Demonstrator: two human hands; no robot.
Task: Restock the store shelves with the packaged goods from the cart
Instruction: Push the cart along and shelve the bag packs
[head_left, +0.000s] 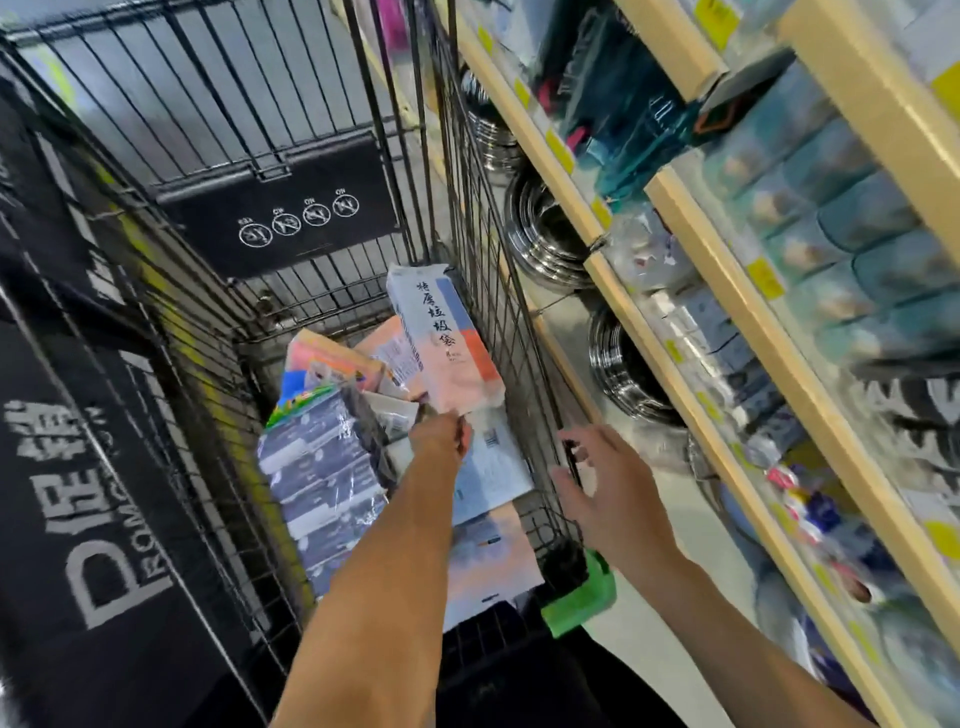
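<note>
A black wire cart (223, 291) fills the left and middle of the head view. Inside it lie several flat packs. My left hand (441, 436) reaches down into the cart and grips the lower end of a long pale blue and pink pack (441, 338) with dark characters, lifted above the pile. More such packs (491, 467) lie under it, and a stack of dark blue wrapped packs (322, 467) sits to the left. My right hand (602, 483) hovers at the cart's right wall, fingers spread, holding nothing. Wooden-edged shelves (691, 374) stand to the right.
The shelves carry teal boxes (810, 208), small packets (727, 374) and stacked steel bowls (550, 234) on the lower level. A black promotional banner (104, 493) hangs on the cart's left side. A green clip (587, 597) sits on the cart's near right corner.
</note>
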